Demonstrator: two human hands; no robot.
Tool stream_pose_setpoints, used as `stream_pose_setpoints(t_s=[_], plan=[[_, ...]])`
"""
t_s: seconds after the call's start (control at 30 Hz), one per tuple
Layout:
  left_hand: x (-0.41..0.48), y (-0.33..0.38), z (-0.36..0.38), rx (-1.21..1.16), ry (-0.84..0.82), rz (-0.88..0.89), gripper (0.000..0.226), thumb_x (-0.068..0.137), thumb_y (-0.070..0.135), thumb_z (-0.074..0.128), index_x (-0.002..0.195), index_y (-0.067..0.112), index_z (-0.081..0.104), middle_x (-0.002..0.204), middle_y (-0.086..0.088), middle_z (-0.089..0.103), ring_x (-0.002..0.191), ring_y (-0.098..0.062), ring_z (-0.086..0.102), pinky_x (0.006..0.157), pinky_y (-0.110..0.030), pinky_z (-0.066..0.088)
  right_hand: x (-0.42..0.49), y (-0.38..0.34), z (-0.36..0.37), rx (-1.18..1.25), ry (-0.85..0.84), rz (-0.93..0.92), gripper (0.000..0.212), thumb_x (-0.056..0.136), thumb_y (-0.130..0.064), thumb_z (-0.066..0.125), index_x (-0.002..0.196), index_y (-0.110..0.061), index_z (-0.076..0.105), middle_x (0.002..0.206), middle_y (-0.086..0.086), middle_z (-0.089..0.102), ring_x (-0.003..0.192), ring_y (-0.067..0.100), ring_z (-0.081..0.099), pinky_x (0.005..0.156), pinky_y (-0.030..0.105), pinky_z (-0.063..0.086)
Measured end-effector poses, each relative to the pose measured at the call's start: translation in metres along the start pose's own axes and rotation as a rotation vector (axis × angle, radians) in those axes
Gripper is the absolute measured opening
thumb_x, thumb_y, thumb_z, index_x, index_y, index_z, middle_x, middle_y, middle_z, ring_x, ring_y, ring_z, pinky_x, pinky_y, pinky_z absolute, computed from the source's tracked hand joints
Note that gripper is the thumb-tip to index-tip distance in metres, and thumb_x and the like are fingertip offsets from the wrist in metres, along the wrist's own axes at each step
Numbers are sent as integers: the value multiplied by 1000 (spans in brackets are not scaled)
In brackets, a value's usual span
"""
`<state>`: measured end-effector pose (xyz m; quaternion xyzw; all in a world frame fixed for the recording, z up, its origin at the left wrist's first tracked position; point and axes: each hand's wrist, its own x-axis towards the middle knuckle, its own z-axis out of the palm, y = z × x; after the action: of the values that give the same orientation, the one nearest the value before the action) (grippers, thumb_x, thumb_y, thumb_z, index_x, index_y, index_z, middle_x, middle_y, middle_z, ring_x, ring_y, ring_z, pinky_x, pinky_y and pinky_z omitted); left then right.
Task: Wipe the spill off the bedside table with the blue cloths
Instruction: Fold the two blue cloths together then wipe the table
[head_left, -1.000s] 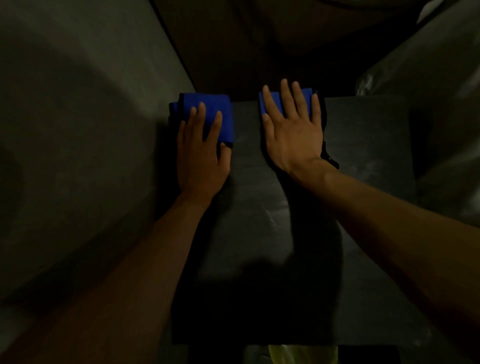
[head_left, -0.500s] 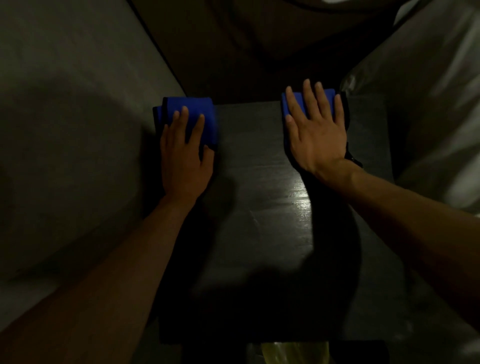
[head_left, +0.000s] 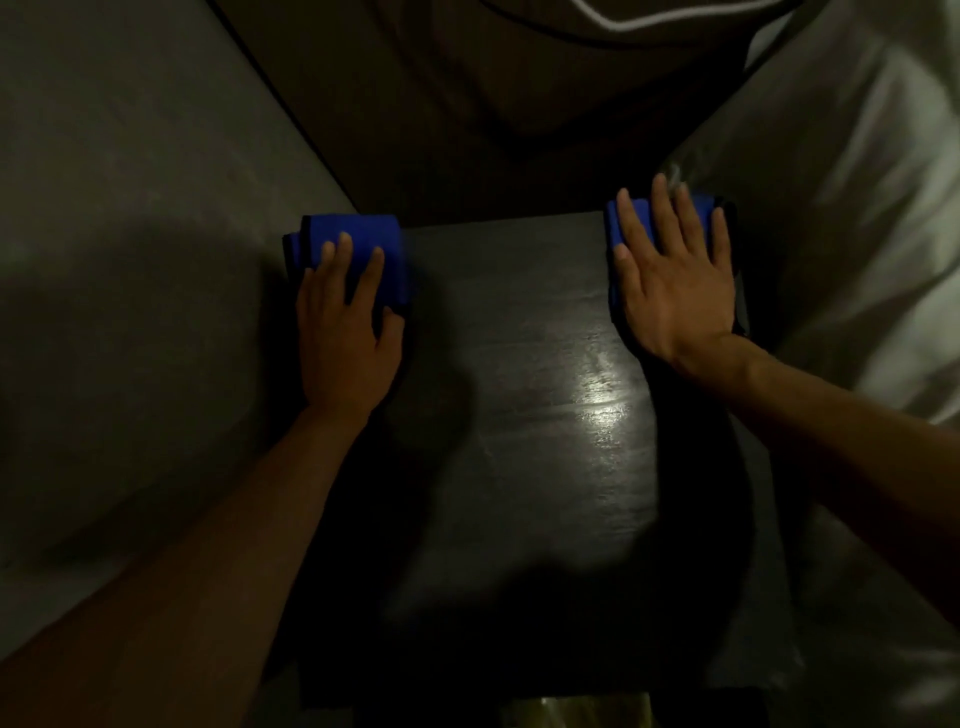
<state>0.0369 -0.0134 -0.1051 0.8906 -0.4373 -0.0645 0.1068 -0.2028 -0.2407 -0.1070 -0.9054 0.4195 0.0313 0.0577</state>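
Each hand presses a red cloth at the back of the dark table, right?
No, they're blue. The head view shows the left hand on one blue cloth, the right hand on the other blue cloth, at the back of the table.

Grey surface (head_left: 130, 260) on the left, rumpled white bedding (head_left: 857, 234) on the right — a dark cushion (head_left: 519, 78) with pale piping behind.
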Motion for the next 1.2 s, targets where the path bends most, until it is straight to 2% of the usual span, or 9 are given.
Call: stream_pose_setpoints(t_s=[0.37, 0.57, 0.73, 0.9, 1.03, 1.2], plan=[[-1, -1, 1, -50, 45, 23, 63, 90, 22, 40, 152, 23, 25, 161, -11, 16, 149, -28, 9, 119, -52, 10, -22, 12, 2, 36, 4, 118, 61, 105, -50, 3, 163, -30, 2, 171, 6, -1, 157, 24, -6, 126, 52, 0], [-2, 0, -1, -92, 33, 28, 68, 84, 28, 35, 151, 24, 25, 161, -9, 15, 149, -27, 8, 120, -50, 7, -43, -10, 11, 64, 30, 256, 63, 105, -50, 4, 163, -27, 4, 171, 8, 0, 157, 28, -4, 125, 55, 3], [0, 0, 1, -62, 22, 0, 71, 80, 35, 29, 150, 25, 28, 161, -9, 15, 149, -27, 8, 120, -49, 8, -53, -27, 16, 74, 43, 272, 61, 107, -48, 8, 163, -25, 4, 171, 9, 1, 157, 29, -3, 125, 55, 2], [1, 0, 0, -39, 18, 2, 71, 81, 36, 27, 151, 25, 26, 162, -8, 14, 149, -25, 7, 121, -47, 5, -59, -49, 15, 45, 11, 239, 60, 109, -46, 13, 163, -25, 1, 171, 9, -3, 157, 29, -7, 126, 53, -1], [1, 1, -1, -59, 8, -2, 69, 82, 34, 33, 151, 26, 27, 162, -8, 13, 150, -25, 6, 120, -46, 3, -60, -69, 16, 32, 6, 179, 60, 109, -48, 12, 163, -26, 1, 171, 8, -3, 157, 29, -8, 125, 52, -4], [2, -2, -5, -102, -4, 1, 69, 81, 31, 34, 150, 26, 30, 162, -7, 14, 150, -24, 6, 120, -43, 3, -60, -104, 14, 41, -24, 24, 60, 109, -46, 13, 163, -24, -2, 171, 9, -4, 156, 30, -8, 122, 49, -11]])
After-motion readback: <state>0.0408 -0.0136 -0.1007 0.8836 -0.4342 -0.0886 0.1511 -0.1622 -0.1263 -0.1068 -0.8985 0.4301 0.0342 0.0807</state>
